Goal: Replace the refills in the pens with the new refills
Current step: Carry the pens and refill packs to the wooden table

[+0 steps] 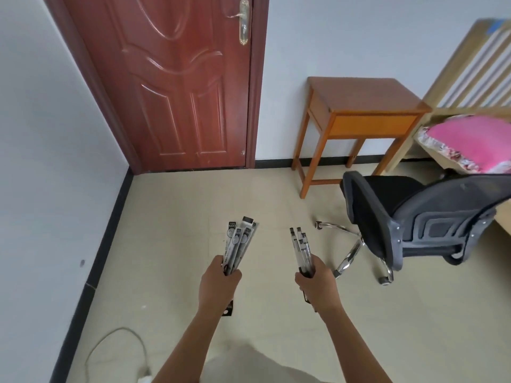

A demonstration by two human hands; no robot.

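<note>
My left hand (218, 283) is closed around a fan of several packaged refills (238, 240), thin clear sleeves with black printed tops that stick up and away from me. My right hand (316, 283) grips a bunch of several clear pens with black caps (301, 248), also pointing up; their lower ends poke out below the palm. Both hands are held out in front of me over the beige floor, about a hand's width apart.
A small wooden table (359, 106) stands against the far wall at right. A black office chair (414, 219) sits just right of my right hand. A closed red door (177, 78) is ahead. A white cable (119, 344) lies on the floor at lower left. A bed with pink bedding (470, 142) is at far right.
</note>
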